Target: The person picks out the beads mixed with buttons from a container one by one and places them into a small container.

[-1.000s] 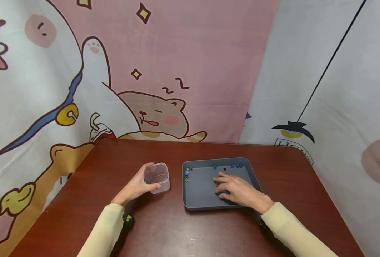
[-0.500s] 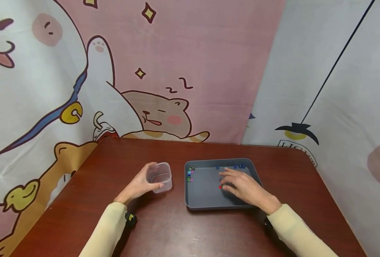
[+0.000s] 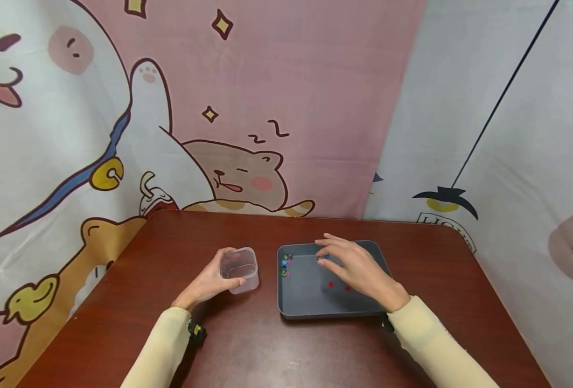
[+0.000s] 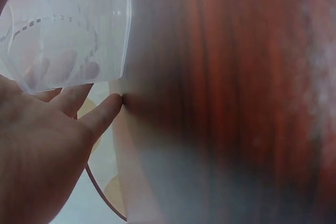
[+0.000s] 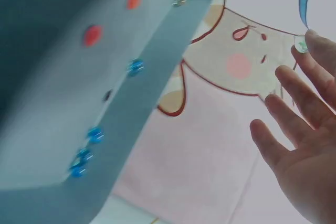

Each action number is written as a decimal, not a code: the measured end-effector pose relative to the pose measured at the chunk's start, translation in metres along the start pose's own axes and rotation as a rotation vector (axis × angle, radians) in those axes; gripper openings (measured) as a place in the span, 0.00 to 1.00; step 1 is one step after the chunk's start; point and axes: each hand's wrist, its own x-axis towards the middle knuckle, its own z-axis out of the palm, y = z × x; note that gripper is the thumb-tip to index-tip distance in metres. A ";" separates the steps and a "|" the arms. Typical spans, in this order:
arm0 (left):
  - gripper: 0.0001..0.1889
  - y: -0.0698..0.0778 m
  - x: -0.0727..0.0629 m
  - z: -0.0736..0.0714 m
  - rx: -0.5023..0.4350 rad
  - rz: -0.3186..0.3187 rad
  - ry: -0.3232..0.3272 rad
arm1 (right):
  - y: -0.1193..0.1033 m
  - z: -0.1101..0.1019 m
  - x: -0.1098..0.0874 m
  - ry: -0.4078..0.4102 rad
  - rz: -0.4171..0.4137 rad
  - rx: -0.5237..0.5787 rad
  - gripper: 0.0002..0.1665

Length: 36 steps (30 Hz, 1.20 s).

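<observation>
Over a gray tray (image 3: pixel 306 297), the right hand (image 3: pixel 359 269) pinches a greenish bead (image 5: pixel 301 44); left of the tray, the left hand (image 3: pixel 209 279) grips a clear tub (image 3: pixel 245 279). The right-wrist view alone reveals clustered blue beads (image 5: pixel 84 155).

From my head feed, the right hand (image 3: pixel 358 268) covers part of the tray (image 3: pixel 306 299), the left wrist view crops the clear container (image 4: pixel 63 30), and the pinched bead (image 5: pixel 301 44), perhaps greenish, is too small to read.
</observation>
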 end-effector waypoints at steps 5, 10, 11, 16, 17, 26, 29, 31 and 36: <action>0.45 0.001 0.001 0.003 -0.027 0.012 -0.005 | -0.012 0.004 0.017 0.043 -0.023 0.034 0.11; 0.44 -0.003 0.003 0.007 -0.018 0.021 -0.008 | -0.022 0.011 0.032 0.083 -0.027 0.079 0.11; 0.44 -0.004 0.003 0.007 -0.018 0.024 -0.010 | -0.025 0.013 0.035 0.088 -0.025 0.088 0.11; 0.44 -0.008 0.002 0.007 -0.020 0.026 -0.012 | -0.037 0.025 0.050 0.078 -0.027 0.103 0.11; 0.44 -0.008 0.003 0.006 -0.018 0.026 -0.014 | -0.039 0.027 0.053 0.072 -0.029 0.103 0.11; 0.46 -0.002 0.007 0.003 0.009 0.012 -0.023 | -0.049 0.043 0.079 0.012 -0.048 0.107 0.11; 0.46 -0.002 0.009 0.002 0.002 0.016 -0.033 | -0.051 0.050 0.090 -0.006 -0.058 0.106 0.11; 0.46 -0.003 0.010 0.001 -0.008 0.013 -0.036 | -0.052 0.057 0.097 -0.026 -0.069 0.105 0.11; 0.45 -0.004 0.006 -0.002 -0.027 -0.013 -0.028 | -0.054 0.075 0.113 -0.096 -0.097 0.081 0.12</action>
